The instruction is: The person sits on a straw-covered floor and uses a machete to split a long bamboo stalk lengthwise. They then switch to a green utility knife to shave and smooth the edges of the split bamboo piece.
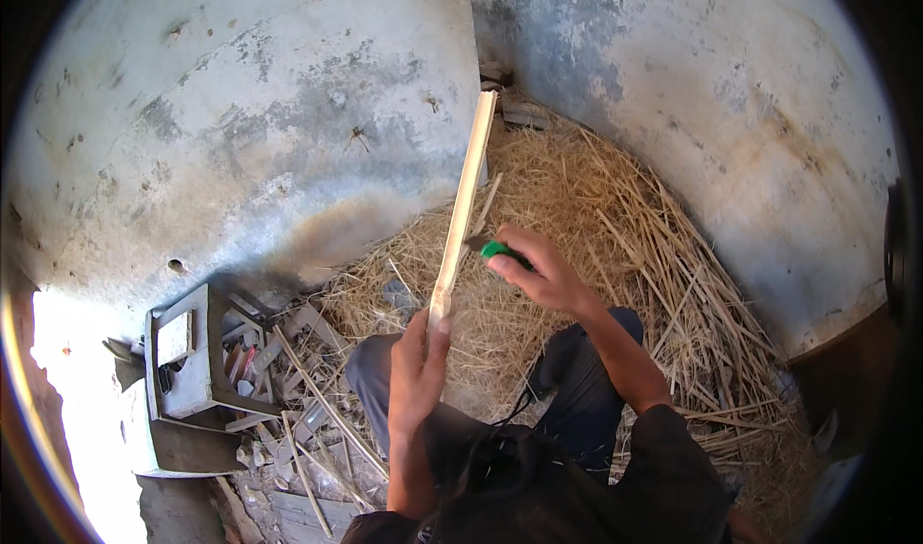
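My left hand [419, 369] grips the near end of a long pale wooden strip [464, 194], which rises away from me toward the wall corner. My right hand [535, 267] is closed around a green-handled knife [494, 249]. Its blade rests against the right side of the strip, a little above my left hand. Below both hands, my knees in dark trousers [579, 352] show over the straw.
A thick pile of straw [625, 217] fills the corner between two stained plaster walls [288, 111]. At the left stands a grey box-like frame [197, 352] with scrap wood pieces and thin sticks [317, 400] scattered beside it. Bright sunlight falls at the far left.
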### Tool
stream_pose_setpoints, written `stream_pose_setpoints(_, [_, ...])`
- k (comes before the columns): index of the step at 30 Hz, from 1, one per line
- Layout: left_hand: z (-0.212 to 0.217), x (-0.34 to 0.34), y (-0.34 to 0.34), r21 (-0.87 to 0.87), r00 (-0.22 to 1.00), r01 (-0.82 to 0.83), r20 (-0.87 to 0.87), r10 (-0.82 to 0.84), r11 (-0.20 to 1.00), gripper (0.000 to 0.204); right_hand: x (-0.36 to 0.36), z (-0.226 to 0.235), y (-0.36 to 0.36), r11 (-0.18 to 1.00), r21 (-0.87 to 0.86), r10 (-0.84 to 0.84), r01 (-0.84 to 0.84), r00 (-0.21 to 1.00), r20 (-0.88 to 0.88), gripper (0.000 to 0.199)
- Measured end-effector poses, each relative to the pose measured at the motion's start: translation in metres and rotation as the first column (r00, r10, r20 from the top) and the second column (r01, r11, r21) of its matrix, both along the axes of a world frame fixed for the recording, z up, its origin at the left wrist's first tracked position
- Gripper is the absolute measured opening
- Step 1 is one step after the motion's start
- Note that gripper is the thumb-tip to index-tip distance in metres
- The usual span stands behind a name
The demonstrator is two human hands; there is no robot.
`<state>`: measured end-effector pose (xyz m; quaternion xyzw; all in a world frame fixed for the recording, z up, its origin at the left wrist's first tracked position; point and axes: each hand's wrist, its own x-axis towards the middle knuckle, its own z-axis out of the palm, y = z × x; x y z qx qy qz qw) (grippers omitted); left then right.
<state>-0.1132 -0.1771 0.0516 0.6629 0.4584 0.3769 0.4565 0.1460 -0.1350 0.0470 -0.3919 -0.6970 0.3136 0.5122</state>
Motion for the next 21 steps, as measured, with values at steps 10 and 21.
stream_pose_setpoints(10, [0.008, 0.009, -0.007, 0.0, 0.996, 0.008, 0.093, -0.008, 1.0, 0.042, -0.017, 0.001, -0.012, 0.917, 0.391, -0.2, 0.086, 0.944, 0.262, 0.031])
stream_pose_setpoints(21, [0.013, 0.006, -0.013, 0.019, 0.997, -0.02, 0.069, 0.019, 1.0, 0.04, -0.026, -0.013, -0.011, 0.886, 0.459, -0.263, 0.07, 0.89, 0.372, 0.035])
